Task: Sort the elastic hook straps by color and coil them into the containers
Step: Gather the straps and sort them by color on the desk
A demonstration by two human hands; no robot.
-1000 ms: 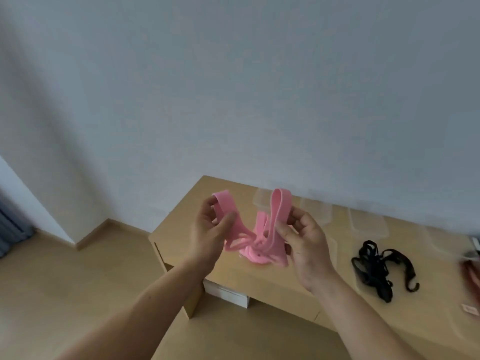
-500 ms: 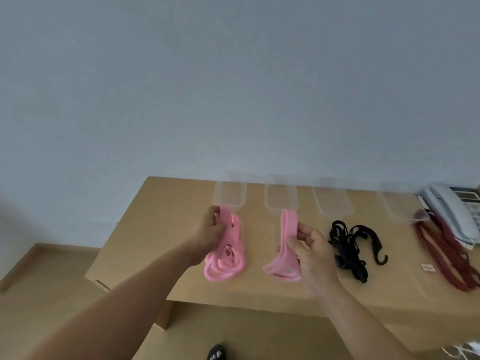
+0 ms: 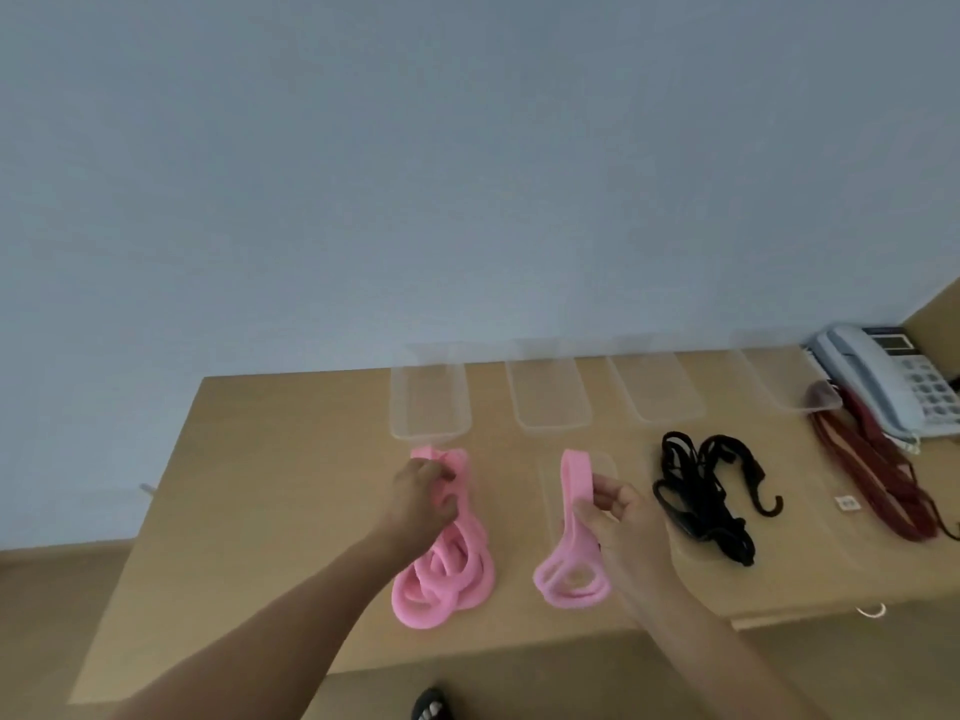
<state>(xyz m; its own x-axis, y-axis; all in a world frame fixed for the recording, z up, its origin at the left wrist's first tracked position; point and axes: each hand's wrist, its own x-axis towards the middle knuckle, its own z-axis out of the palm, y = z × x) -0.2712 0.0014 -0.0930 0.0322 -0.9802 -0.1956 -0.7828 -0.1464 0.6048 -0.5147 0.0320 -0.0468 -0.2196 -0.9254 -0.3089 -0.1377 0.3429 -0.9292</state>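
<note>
Pulled apart from one tangle and lowered toward the tabletop's (image 3: 291,485) front edge: larger pink bundle (image 3: 447,579) clamped in left hand (image 3: 423,498) grip, smaller pink bundle (image 3: 574,569) pinched in right hand (image 3: 621,517) grip, ready for coiling into back-edge containers (image 3: 428,433).

An office, by the looks: a grey corded desk telephone (image 3: 883,381) sits on a light wooden desk (image 3: 291,491) against a bare pale wall (image 3: 467,174).

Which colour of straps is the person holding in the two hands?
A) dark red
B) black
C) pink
C: the left hand grips one pink bundle and the right hand pinches a second pink strap, while the black straps and dark red straps lie untouched.
</note>
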